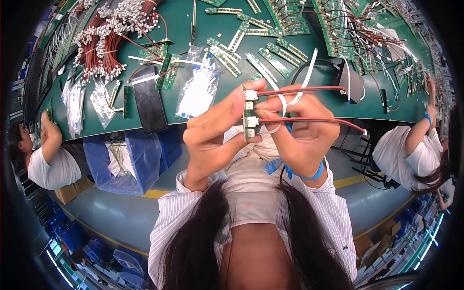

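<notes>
Above the green workbench, both hands are pinching 1 small green circuit board held upright between them. Left hand is gripping its left edge, thumb and fingers closed on it; right hand is pressing 2 red-and-black wire leads at its white connectors. Near it, a dark phone is lying on the bench

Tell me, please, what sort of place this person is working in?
Most likely an electronics assembly workshop. A long green workbench is strewn with circuit boards and bundles of red wires, and both hands hold a small green board with red cables plugged in.
</notes>
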The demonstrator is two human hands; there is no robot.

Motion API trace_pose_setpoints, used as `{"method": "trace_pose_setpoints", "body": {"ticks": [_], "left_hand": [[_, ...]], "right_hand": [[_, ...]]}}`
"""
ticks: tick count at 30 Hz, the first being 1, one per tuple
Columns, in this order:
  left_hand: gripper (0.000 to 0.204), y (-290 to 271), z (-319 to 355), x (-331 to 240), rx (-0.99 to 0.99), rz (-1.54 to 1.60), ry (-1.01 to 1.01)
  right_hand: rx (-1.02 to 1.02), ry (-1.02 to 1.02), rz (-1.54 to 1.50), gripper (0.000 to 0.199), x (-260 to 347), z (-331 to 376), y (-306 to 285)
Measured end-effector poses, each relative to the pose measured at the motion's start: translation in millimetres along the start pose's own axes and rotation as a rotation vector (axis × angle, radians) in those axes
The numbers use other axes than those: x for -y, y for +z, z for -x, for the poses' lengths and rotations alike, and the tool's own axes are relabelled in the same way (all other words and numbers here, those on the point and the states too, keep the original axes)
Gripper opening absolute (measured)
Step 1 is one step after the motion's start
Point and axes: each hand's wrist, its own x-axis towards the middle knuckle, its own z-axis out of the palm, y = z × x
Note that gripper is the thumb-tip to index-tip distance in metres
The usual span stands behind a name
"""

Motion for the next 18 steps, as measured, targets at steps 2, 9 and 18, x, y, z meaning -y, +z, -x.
{"method": "trace_pose_setpoints", "body": {"ticks": [2,9,18], "left_hand": [[0.067,0.3,1.2,0.7,0.0,-0.011,0.012],[0.074,2.5,3.3,1.5,-0.011,0.213,-0.031],[0.072,6.1,2.9,-2.2,-0.002,0.16,0.11]], "right_hand": [[-0.017,0.016,-0.021,0.012,-0.4,1.0,1.1],[-0.02,0.083,-0.158,0.018,0.8,-1.5,1.2],[-0.105,0.082,-0.277,0.016,4.4,1.9,7.0]]}}
